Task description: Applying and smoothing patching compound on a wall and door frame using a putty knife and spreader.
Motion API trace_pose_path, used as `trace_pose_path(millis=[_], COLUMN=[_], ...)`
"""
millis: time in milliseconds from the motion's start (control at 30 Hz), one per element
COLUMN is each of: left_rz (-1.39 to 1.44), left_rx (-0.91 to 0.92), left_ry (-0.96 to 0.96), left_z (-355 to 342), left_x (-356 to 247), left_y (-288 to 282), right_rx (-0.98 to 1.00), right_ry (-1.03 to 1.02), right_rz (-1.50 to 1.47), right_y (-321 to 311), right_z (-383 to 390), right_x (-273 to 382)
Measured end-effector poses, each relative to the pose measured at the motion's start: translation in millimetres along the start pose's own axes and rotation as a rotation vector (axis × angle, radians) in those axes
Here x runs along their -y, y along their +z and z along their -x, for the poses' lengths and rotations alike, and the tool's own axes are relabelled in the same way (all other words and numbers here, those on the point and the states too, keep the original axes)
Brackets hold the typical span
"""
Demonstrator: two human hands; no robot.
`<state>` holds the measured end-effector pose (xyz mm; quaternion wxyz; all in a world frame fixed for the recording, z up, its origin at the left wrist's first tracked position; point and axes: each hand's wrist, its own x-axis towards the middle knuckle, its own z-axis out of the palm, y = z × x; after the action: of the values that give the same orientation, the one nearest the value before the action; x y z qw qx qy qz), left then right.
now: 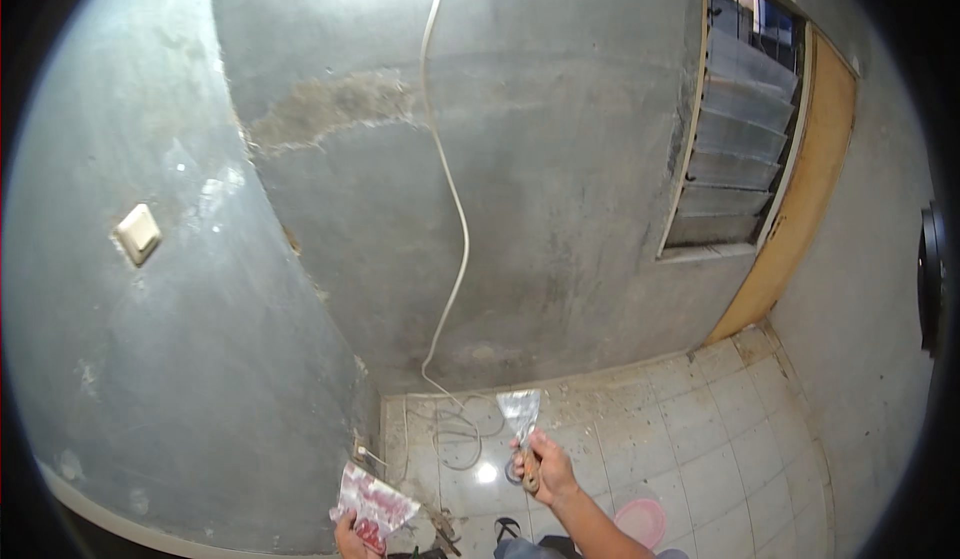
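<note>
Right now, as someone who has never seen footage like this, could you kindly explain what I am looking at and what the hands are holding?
This is one picture from a wide fisheye camera worn on a person's head, looking down, so straight edges bend. There is no machine, only two bare hands. The right hand grips a putty knife by its wooden handle. The left hand holds a red-and-white plastic bag. Ahead stand grey cement walls with a hanging white cable and a louvred window. Below is a dusty tiled floor with a pink bowl.

Bare forearm (590,519), black sandal (507,528)
</note>
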<state>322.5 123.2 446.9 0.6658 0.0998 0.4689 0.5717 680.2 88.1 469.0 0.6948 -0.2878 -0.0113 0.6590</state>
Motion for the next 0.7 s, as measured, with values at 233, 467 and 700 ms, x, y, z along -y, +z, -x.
trace_pose_path(millis=[233, 467, 700], left_rz=[-0.181, -0.296, -0.511], left_rx=[0.054, 0.006, -0.04], left_ry=[-0.138, -0.223, -0.356], left_z=[-26, -28, -62], left_x=[-5, -20, -24], left_y=[91, 113, 63], right_rx=[-0.152, -0.553, -0.808], right_ry=[-0.182, -0.032, 0.312], right_rz=[0.142, 0.346, 0.543], right_y=[-23, -122, -131], right_z=[-30, -12, 11], right_x=[75, 29, -89])
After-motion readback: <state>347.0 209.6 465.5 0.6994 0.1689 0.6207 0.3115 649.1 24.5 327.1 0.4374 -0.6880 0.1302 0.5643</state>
